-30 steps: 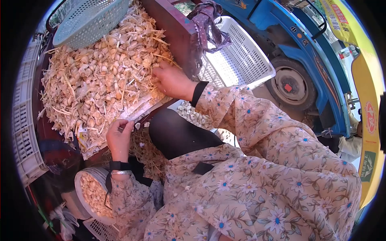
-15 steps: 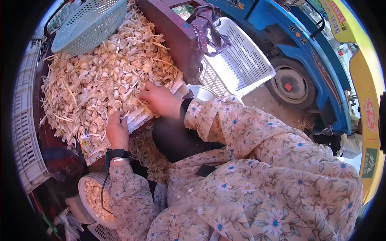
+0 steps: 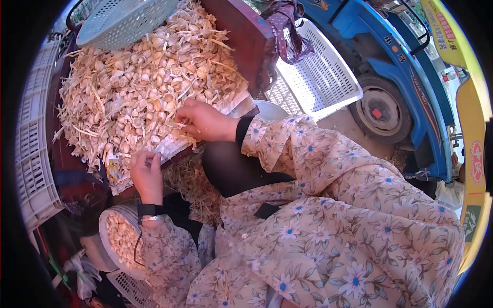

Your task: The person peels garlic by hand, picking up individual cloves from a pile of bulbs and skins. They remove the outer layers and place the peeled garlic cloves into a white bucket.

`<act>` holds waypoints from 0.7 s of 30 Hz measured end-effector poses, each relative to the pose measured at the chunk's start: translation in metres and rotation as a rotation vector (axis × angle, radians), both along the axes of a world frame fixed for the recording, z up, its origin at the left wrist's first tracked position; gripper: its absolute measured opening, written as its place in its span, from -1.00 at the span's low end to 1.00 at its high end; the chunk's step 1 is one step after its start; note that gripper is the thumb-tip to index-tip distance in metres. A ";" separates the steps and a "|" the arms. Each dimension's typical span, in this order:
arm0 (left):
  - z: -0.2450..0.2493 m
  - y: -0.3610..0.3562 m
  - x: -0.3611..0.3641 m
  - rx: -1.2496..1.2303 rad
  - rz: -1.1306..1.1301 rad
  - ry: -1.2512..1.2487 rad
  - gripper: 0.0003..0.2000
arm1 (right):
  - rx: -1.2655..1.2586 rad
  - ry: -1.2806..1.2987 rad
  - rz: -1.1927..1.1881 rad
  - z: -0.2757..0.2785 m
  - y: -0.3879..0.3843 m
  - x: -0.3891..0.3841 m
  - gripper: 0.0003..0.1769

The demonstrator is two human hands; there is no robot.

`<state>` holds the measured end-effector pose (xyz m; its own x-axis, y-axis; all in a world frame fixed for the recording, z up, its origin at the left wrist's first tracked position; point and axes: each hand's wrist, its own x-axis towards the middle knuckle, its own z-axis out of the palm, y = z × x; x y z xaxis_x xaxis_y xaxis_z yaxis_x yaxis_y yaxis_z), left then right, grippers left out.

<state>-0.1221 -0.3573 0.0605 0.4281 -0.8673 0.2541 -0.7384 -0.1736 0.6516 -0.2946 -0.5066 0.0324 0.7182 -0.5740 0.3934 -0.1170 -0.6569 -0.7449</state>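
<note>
A wide heap of garlic cloves and dry skins (image 3: 138, 87) covers the table before me. My left hand (image 3: 147, 173) is at the heap's near edge, its thumb and fingers pressed together; what they hold, if anything, is too small to name. To its right, my right hand (image 3: 203, 120) rests low over the cloves with curled fingers, and their tips are partly hidden. White printed sheeting (image 3: 172, 146) shows under the heap between the hands. Below my left forearm stands a white bucket (image 3: 104, 233) holding peeled cloves (image 3: 123, 240).
A pale green basket (image 3: 123, 25) sits on the heap's far side. White crates stand at the left (image 3: 33, 154) and upper right (image 3: 323, 66). Patterned cloth (image 3: 285, 31) hangs over the table's corner. A blue vehicle (image 3: 411, 97) is at the right.
The view has shifted, so the heap and crates sit differently in it. My left hand has moved slightly away from the cloves, towards me. My right hand remains over the near right part of the heap.
</note>
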 end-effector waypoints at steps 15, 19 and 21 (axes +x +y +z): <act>0.010 0.005 0.016 0.130 -0.040 0.189 -0.92 | 0.106 0.130 0.299 0.025 0.016 0.000 -0.67; -0.002 -0.036 0.017 0.205 -0.036 -0.181 -0.77 | -0.043 0.087 -0.064 0.019 0.002 -0.003 -0.71; -0.003 -0.048 0.013 0.263 -0.032 -0.304 -0.73 | -0.062 0.096 -0.128 0.017 -0.002 -0.006 -0.71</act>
